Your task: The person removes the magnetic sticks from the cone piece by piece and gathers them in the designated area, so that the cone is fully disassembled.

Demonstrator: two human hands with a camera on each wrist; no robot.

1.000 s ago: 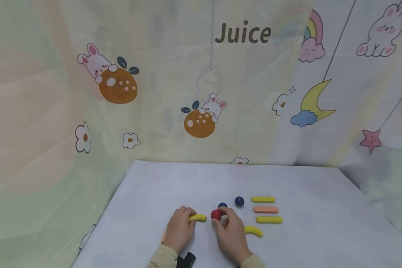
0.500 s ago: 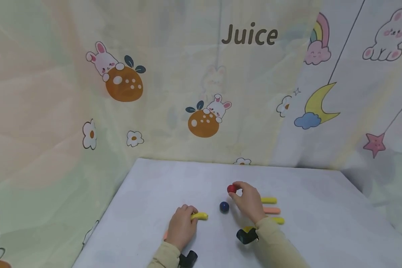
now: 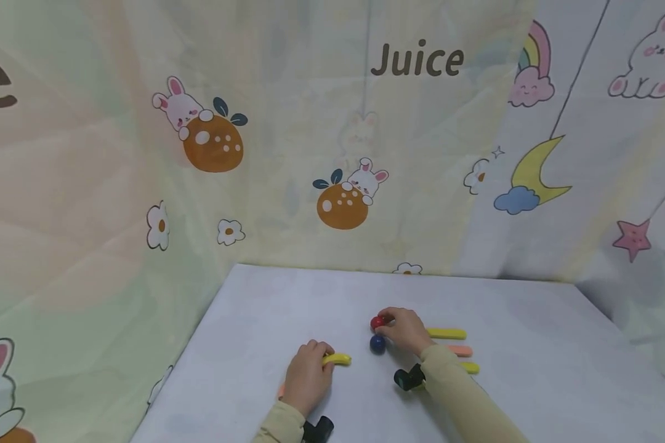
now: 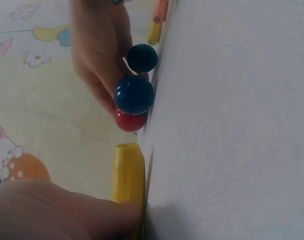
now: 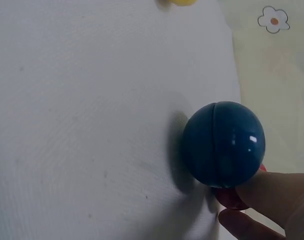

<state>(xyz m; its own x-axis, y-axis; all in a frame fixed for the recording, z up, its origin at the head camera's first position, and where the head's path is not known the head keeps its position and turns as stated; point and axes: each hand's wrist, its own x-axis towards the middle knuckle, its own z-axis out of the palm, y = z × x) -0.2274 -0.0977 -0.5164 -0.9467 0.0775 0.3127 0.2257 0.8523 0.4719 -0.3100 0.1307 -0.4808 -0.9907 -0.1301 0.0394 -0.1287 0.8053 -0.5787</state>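
In the head view my left hand [image 3: 309, 375] pinches a small curved yellow piece [image 3: 339, 359], shaped like a toy banana, close above the white table. Farther back and to the right, my right hand [image 3: 409, 332] holds a glossy red ball [image 3: 377, 322] between thumb and fingers. Just in front of the red ball sits a dark blue ball [image 3: 377, 344]; whether they touch, I cannot tell. A second dark ball [image 4: 142, 58] shows beside the right hand in the left wrist view; the right hand hides it from the head view. A salmon piece [image 3: 281, 391] peeks out beside my left hand.
Right of my right hand lie a yellow stick [image 3: 447, 333], a salmon stick [image 3: 462, 351] and another yellow stick [image 3: 470, 367], partly covered by the sleeve. A printed cloth backdrop [image 3: 288, 246] rises behind the table [image 3: 510, 307]. Black wrist cameras [image 3: 409, 378] sit under both wrists.
My right hand has carried the red ball from in front of the blue ball to behind it, and lowered it over the last half second. The left hand keeps its hold on the curved yellow piece.
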